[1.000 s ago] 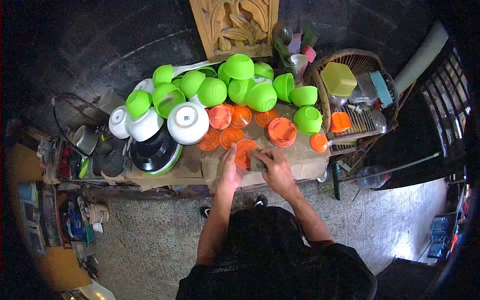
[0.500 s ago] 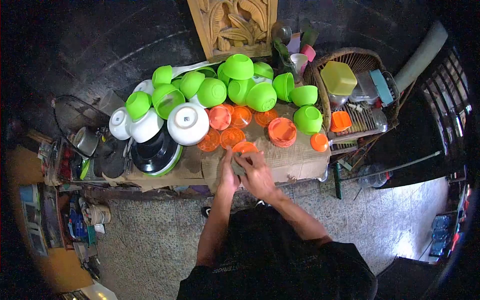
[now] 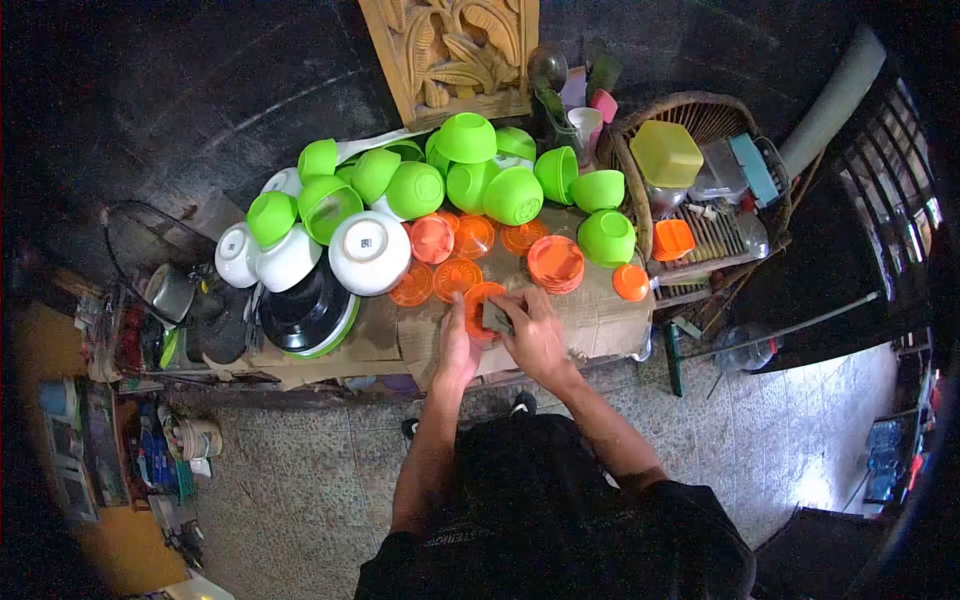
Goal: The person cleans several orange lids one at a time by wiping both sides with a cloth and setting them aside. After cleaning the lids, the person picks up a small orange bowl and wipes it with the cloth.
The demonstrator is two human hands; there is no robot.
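As far as could be seen, found one orange disc (image 3: pixel 476 305) gripped by its edge in the left hand (image 3: pixel 458 350), near the front edge of the cardboard-covered counter (image 3: pixel 605 325). Saw a grey piece (image 3: pixel 496 318) pinched in the right hand (image 3: pixel 538 340), over the disc's right side; could not identify it or confirm contact behind the fingers. Counted five loose discs (image 3: pixel 458 279) further back, plus a sixth partly hidden; could not count the stacked discs (image 3: pixel 555 258). Counted three white bowls (image 3: pixel 368 270) left of centre and at least thirteen green bowls (image 3: pixel 513 197) toward the back edge, several partly blocked from view.
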